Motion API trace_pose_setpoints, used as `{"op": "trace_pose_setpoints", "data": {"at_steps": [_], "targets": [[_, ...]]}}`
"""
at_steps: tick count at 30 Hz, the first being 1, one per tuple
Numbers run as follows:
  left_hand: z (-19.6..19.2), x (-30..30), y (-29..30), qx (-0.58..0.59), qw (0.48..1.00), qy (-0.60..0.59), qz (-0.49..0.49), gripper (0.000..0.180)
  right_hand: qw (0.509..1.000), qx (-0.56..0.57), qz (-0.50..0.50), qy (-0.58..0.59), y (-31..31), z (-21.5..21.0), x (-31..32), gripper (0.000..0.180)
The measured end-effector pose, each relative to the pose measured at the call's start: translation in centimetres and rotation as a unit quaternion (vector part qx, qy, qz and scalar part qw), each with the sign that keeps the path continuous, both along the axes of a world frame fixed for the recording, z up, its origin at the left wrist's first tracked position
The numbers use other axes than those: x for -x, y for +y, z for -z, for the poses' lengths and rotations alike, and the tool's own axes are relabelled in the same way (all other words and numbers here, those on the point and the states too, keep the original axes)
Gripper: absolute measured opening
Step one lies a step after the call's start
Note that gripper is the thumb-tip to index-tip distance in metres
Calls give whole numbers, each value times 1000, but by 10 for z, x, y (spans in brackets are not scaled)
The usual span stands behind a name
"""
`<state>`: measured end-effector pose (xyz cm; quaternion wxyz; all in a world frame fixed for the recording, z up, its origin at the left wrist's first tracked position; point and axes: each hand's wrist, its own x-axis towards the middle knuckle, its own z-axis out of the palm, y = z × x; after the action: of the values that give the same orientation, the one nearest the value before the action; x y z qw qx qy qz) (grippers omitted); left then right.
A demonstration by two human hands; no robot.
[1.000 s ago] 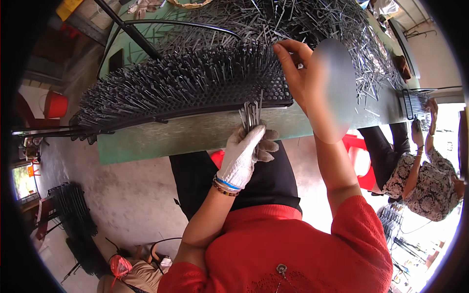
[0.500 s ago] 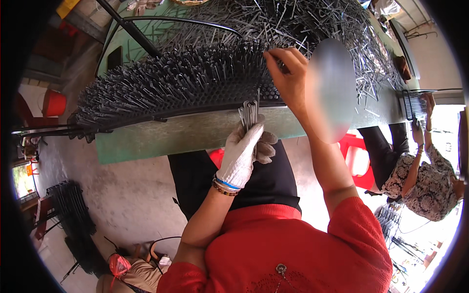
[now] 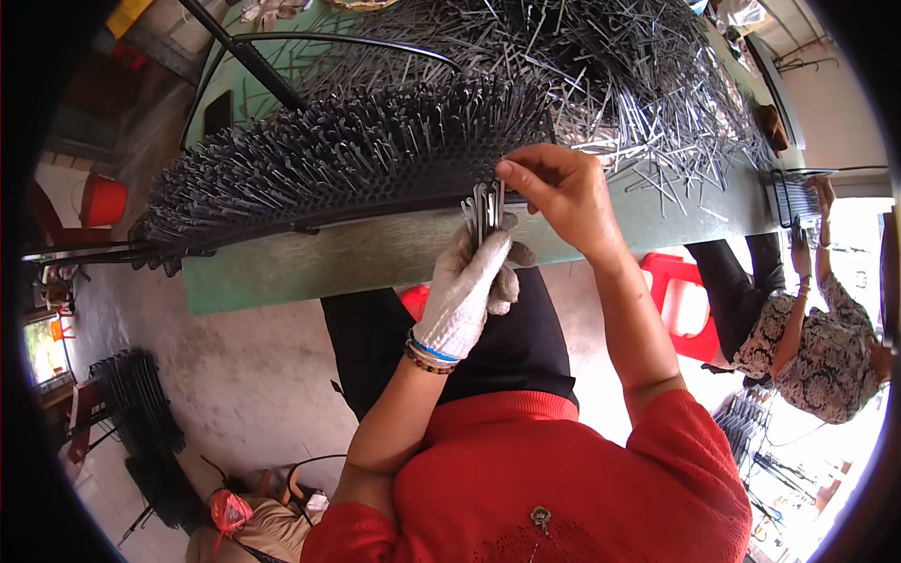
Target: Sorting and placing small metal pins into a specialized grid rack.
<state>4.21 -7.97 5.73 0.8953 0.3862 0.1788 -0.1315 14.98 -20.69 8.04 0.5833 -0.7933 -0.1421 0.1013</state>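
My left hand (image 3: 462, 296), in a white knit glove, is closed round a small bundle of thin grey metal strips (image 3: 481, 208) whose tops stick up above the fist. My bare right hand (image 3: 571, 195) pinches at the upper end of one strip (image 3: 500, 193) at the right side of that bundle. Just beyond both hands lies a long black rack (image 3: 413, 180) with rows of holes. Dark metal strips (image 3: 310, 150) stand densely upright in its left and far parts, while holes show along its near right part.
The rack rests on a green table (image 3: 282, 274). A big heap of loose strips (image 3: 648, 103) covers the far right of it. Black metal bars (image 3: 267, 70) rise at the far left. Red stools (image 3: 671, 291) stand below, and another person (image 3: 807, 347) works at right.
My right hand has come down and nearer from above the rack to the bundle's top, its fingertips now at a strip. My left hand has stayed nearly in place.
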Motion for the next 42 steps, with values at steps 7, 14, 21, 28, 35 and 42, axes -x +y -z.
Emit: {"op": "trace_pose_setpoints", "data": {"at_steps": [7,14,21,28,35,42], "targets": [[7,-6,-3,19,999,31,15,20,968,-67,176,-167,-6,-13,-22,17],[13,-6,-4,32,999,16,16,16,929,21,204,-309,1,-4,-37,16],[11,-2,-5,-14,999,39,15,17,923,32,194,-331,3,-5,-38,14],[7,-1,-4,-26,999,38,26,23,913,45,186,-361,16,2,-37,12],[18,-1,-2,26,999,44,17,20,893,111,145,-411,11,20,-37,12],[15,0,-3,20,999,35,12,20,930,133,96,-328,2,6,-30,23]]}}
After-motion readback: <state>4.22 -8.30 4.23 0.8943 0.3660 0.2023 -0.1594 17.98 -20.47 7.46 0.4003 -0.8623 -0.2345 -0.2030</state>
